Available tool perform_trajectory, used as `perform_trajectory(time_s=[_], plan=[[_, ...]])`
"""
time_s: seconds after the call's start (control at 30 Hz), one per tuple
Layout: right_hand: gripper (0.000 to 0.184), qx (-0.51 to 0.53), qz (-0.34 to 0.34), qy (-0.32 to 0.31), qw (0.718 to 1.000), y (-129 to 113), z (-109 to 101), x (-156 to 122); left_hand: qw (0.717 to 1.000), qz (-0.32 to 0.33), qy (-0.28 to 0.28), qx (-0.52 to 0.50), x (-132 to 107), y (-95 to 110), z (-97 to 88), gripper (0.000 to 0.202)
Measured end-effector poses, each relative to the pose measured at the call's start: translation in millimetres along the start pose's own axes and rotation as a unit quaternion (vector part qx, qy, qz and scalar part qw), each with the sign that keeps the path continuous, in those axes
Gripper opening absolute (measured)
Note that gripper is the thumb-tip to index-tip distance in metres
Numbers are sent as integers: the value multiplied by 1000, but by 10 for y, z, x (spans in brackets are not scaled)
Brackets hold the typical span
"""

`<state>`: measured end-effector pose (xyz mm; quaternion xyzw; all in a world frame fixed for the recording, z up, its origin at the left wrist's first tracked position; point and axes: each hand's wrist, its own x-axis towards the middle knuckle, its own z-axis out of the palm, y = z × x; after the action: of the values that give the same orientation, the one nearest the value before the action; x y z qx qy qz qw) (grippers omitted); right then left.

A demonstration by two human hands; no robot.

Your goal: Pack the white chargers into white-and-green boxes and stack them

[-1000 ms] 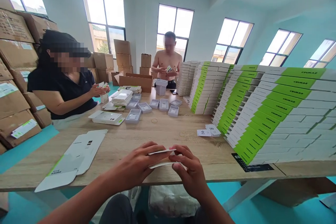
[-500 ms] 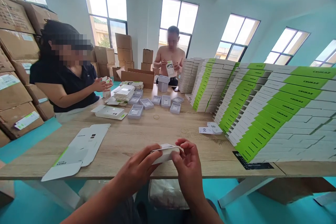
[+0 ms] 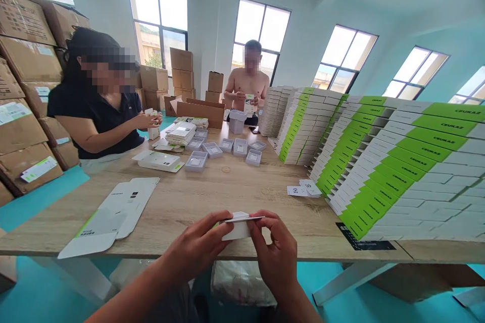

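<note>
At the near edge of the table (image 3: 261,192), a small white carton (image 3: 238,231) is held between both hands. My left hand (image 3: 202,237) is closed around its left side, thumb in front and fingers behind. With thumb and fingertips my right hand (image 3: 275,242) pinches the flap at the carton's upper right edge. The carton's far side is hidden from me. To the left lies a flattened white carton with a green stripe (image 3: 113,212). A few white printed cards (image 3: 303,189) lie to the right, by the stacked boxes.
Tall stacks of white and green boxes (image 3: 401,171) fill the right side. Clear plastic trays (image 3: 196,160) and flat cartons (image 3: 180,133) sit mid-table. One co-worker (image 3: 98,96) handles a carton at left; another co-worker (image 3: 248,81) stands at the far end. Brown boxes (image 3: 26,96) are piled left.
My right fingers have moved from the carton's top corner to a pinch on its flap, which now lies flatter. The far co-worker's held carton has lowered slightly.
</note>
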<state>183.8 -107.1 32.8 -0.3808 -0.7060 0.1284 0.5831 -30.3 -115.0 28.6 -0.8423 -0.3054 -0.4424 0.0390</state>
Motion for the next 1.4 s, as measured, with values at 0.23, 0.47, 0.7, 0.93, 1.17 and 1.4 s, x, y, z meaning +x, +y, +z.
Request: perform_trajectory(time_s=[0.23, 0.47, 0.7, 0.93, 1.17, 1.4], plan=[[36, -20, -48, -109, 993, 262, -129, 178, 995, -61, 73, -7, 141, -181, 17, 26], [34, 106, 121, -159, 974, 425, -217, 406, 997, -62, 7, -52, 308, -474, 47, 59], [35, -217, 77, -278, 933, 1370, -468, 855, 994, 75, -81, 13, 387, -1096, 401, 49], [30, -348, 63, -308, 883, 2105, -1158, 1317, 951, -292, 68, -77, 203, -1492, 564, 28], [33, -76, 206, -330, 918, 1341, -444, 1242, 958, -258, 89, -83, 200, -1648, 555, 38], [38, 324, 500, -344, 726, 868, 475, 1254, 974, -195, 106, -52, 170, -1701, 567, 40]])
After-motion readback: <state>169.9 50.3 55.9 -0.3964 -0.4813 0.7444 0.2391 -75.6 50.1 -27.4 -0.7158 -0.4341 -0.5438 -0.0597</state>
